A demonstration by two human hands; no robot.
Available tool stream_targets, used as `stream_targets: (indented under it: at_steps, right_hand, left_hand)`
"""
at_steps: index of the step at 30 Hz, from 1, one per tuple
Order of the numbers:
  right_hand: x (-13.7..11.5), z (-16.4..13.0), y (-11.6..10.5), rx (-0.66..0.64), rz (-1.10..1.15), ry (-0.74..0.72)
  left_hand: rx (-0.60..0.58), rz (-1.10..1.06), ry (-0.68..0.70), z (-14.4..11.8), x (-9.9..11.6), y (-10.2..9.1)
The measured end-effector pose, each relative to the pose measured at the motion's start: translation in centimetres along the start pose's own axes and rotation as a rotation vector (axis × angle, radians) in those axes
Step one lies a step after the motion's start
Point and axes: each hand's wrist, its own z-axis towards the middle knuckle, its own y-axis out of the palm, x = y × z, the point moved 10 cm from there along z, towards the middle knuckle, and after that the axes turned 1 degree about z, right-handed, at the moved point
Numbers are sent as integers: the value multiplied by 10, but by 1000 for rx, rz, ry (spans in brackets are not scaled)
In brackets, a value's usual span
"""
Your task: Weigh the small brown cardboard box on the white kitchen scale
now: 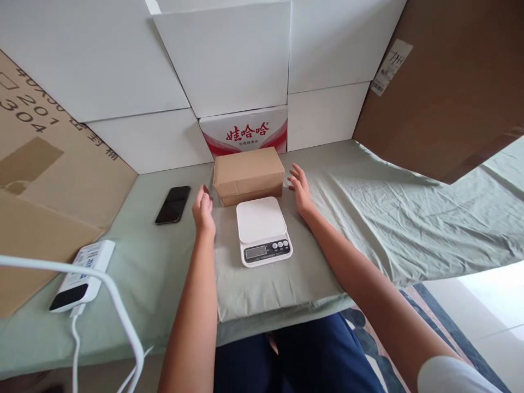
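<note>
A small brown cardboard box (248,174) lies on the pale green cloth, just behind a white digital kitchen scale (262,228). My left hand (203,208) is to the left of the box, fingers apart, a short gap from its left end. My right hand (300,188) is to the right of the box, fingers spread, close to its right end without clearly touching. Neither hand holds anything. The scale's platform is bare.
A black phone (173,204) lies left of my left hand. A white power bank (82,275) with white cables sits at the near left. White boxes (229,60) and brown cardboard sheets (450,82) wall in the back and sides.
</note>
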Motion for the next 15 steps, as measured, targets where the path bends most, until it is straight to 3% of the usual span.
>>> stream_targets:
  at_steps: [6, 15]
  right_hand:
    - [-12, -8, 28, -147, -17, -38]
    - [-15, -7, 33, -161, -46, -83]
  left_hand:
    - [-121, 9, -8, -11, 5, 30]
    - [-130, 59, 52, -13, 14, 31]
